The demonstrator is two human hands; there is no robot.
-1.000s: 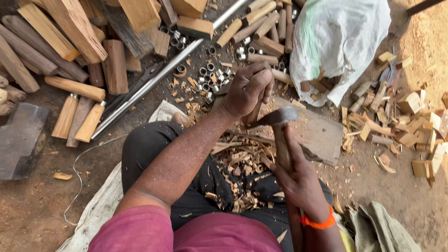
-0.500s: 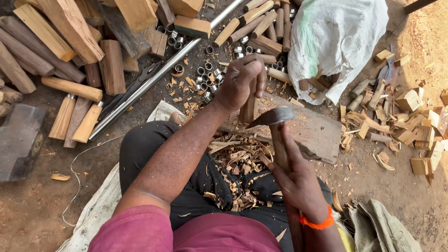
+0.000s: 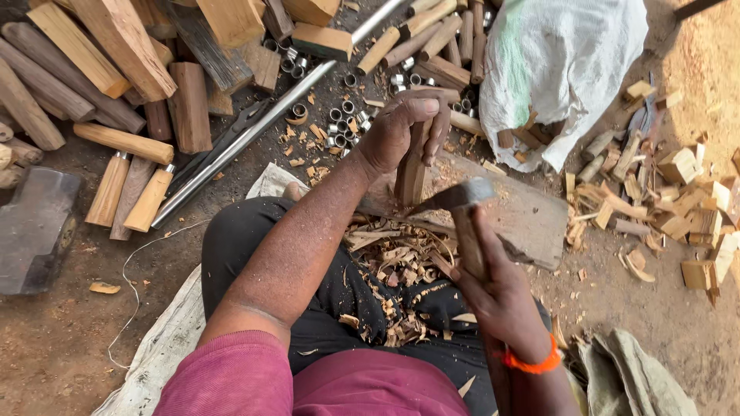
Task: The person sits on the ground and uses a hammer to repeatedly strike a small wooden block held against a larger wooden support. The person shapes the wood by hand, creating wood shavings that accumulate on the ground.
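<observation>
The short wooden billet [image 3: 411, 173] stands nearly upright, its long axis running from the top, under the fingers, down to its foot on the flat chopping block [image 3: 532, 216] that lies across in front of the knees. The left hand [image 3: 405, 127] is wrapped closed around the billet's upper end, thumb and fingers folded over the top, holding it steady. Just to the right of it, and slightly nearer the body, the metal head of the adze [image 3: 455, 196] touches or all but touches the billet's lower right flank, edge turned toward the wood; contact cannot be told for sure. The right hand [image 3: 501, 289] is clenched around the adze's wooden handle well below the head, the handle running back toward the body, an orange band [image 3: 532, 360] at the wrist. So the blade lies below and to the right of the holding hand, which sits on the same piece, above the cut. Curled shavings [image 3: 393, 262] heap on the lap, and metal rings [image 3: 343, 115] lie scattered beyond the block
</observation>
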